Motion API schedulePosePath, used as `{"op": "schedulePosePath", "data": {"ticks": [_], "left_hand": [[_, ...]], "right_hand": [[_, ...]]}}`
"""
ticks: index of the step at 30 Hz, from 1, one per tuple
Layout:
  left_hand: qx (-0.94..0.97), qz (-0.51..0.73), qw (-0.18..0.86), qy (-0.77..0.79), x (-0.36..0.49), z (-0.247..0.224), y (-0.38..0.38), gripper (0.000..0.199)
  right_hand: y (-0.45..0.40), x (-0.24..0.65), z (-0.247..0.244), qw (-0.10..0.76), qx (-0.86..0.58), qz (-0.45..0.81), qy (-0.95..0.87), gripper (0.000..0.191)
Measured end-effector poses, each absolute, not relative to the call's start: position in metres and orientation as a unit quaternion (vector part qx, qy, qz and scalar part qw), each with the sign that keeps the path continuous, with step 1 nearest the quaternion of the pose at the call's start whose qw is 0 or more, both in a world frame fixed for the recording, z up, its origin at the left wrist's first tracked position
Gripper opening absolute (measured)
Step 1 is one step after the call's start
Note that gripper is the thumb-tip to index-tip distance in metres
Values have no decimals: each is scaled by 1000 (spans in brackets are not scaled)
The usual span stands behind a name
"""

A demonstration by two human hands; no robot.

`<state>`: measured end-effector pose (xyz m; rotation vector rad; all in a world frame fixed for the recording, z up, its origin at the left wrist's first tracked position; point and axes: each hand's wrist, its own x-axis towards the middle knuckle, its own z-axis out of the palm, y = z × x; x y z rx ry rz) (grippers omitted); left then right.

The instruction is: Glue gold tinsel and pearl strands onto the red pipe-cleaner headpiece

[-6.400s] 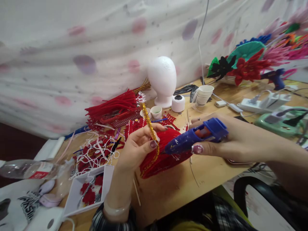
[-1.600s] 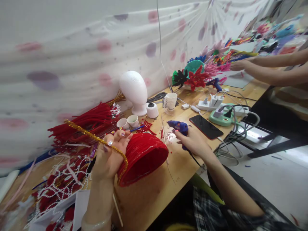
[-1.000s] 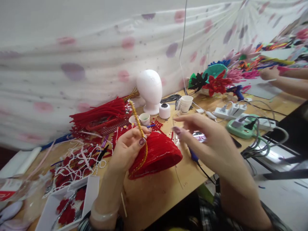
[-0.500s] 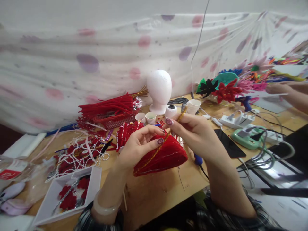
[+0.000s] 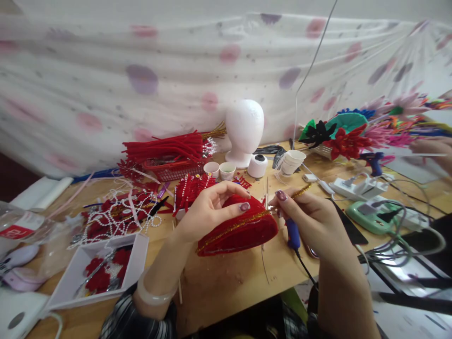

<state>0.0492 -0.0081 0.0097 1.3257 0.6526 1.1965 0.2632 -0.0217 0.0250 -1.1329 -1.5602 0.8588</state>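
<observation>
A red velvety piece (image 5: 243, 240), rounded at its right end, is held just above the wood table. My left hand (image 5: 208, 212) has its thumb and fingers closed round its upper left part. Along its front edge lies a gold tinsel stem (image 5: 235, 226). My right hand (image 5: 310, 212) pinches that stem near the piece's right end, and a loose gold end sticks out beyond the fingers. Below my right hand lies a tool with a blue handle and a black cord (image 5: 293, 234), its front partly hidden.
Behind stand a white foam head (image 5: 244, 132), a thread spool (image 5: 257, 166), paper cups (image 5: 294, 162) and a red basket (image 5: 173, 170) of red stems. To the left are white bead strings (image 5: 116, 216) and a white box (image 5: 63, 294). A power strip (image 5: 356, 186) and another person's hand (image 5: 432, 148) are right.
My right hand has moved right and down, drawing the gold stem from a slanting line onto the red piece's front edge. My left hand stays at the piece. The view has shifted slightly.
</observation>
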Motion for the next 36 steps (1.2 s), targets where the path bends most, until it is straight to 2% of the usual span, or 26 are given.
{"op": "schedulePosePath", "data": {"ticks": [12, 20, 29, 36], "left_hand": [[563, 508, 583, 291, 47, 9, -8, 5], [576, 507, 564, 305, 45, 9, -8, 5], [584, 496, 562, 312, 44, 8, -11, 4], [613, 485, 542, 308, 44, 15, -23, 2]], "right_hand": [[-25, 259, -19, 517, -500, 342, -605, 40], [-25, 258, -23, 538, -473, 348, -605, 33], [-19, 254, -41, 556, -462, 366, -586, 35], [-30, 250, -51, 600, -440, 330, -582, 29]]}}
